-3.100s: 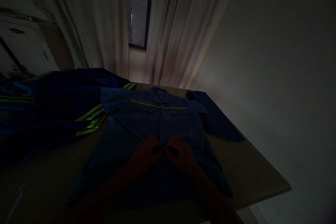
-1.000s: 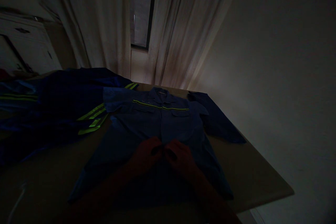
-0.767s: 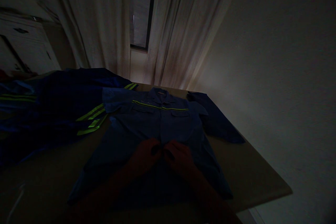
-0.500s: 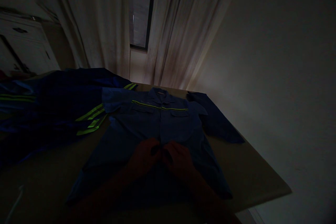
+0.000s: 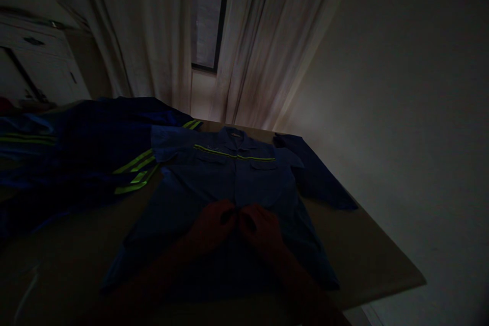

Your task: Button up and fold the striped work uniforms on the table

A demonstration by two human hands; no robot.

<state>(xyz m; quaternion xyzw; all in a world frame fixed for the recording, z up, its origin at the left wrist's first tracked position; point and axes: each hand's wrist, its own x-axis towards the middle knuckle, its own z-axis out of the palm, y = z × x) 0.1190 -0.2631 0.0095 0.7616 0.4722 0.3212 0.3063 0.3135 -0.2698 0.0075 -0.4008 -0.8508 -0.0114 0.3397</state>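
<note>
A blue work shirt with a yellow-green reflective stripe across the chest lies flat, front up, on a table. My left hand and my right hand meet at the shirt's front opening, low on the placket. Both have fingers curled and pinched on the fabric edges there. The room is very dark, so I cannot make out a button between the fingertips. The shirt's right sleeve stretches toward the table's right edge.
A heap of more blue garments with reflective stripes covers the table's left side. Pale curtains and a window stand behind the table. A white cabinet is at far left. A bare wall fills the right.
Both hands have stayed pinched together at the shirt's placket, shifting only slightly. The view has wobbled a little.
</note>
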